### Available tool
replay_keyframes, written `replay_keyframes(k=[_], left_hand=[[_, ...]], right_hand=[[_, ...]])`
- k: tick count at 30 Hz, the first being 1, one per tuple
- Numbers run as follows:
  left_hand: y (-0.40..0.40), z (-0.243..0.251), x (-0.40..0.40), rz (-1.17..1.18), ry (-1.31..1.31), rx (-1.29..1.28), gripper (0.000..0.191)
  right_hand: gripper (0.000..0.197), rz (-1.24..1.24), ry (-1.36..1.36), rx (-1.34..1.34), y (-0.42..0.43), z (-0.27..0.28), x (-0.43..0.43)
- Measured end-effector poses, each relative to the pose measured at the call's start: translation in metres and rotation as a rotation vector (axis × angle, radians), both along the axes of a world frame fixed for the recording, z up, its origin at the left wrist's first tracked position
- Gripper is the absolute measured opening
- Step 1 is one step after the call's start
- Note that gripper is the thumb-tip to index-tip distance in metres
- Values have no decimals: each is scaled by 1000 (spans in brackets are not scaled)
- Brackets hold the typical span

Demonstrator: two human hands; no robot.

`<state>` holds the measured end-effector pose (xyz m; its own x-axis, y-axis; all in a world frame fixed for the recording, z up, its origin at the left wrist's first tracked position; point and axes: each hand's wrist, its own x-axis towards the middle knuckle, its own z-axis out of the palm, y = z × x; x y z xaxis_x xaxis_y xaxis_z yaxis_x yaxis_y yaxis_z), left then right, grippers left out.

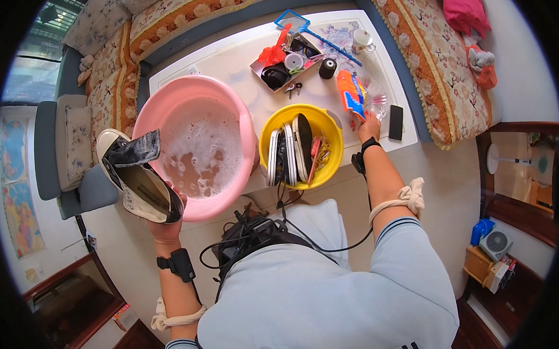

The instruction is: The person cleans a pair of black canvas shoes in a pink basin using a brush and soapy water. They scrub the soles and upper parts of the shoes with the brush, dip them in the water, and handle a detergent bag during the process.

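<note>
My left hand [166, 230] holds a black-and-white canvas high-top sneaker [135, 152] by its heel end, its opening facing up and its tongue folded out. The shoe is over the left rim of a pink plastic basin [247, 132] of sudsy brownish water [202, 144]. At the right side of the table, my right hand [370, 128] has its fingers on the lower end of an orange and blue plastic packet [351, 91]. Between my hands stands a yellow basin [334, 162] with several canvas shoes [287, 151] on edge and a pink brush [314, 157].
On the white table [214, 57] are a shallow box [260, 72] of small items, keys [293, 88], a black cylindrical object [328, 68], a blue-handled tool [332, 45], a glass cup [362, 40] and a phone [396, 122]. Black cables [325, 245] hang at my waist. Sofas [417, 50] border the table.
</note>
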<state>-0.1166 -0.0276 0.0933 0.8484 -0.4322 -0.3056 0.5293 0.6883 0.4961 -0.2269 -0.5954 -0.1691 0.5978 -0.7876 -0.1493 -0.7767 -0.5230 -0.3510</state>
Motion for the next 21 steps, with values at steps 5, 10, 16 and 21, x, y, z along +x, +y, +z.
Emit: replay_keyframes(k=[5,10,16,21], left_hand=[[-10,-5,2,6,78,-71,47],[-7,-5,0,10,90,-99,51],[-4,-16,9,-28,90,-148,55],[-3,-24,10,7,71,-252,55]], right_hand=[[29,-131,-404,-2,-55,-38,-37],[43,-174,-439,147,-46,-2,-41],[36,-111,-442,82,-45,53,-51],[31,189,-714,60,-18,132,-52]])
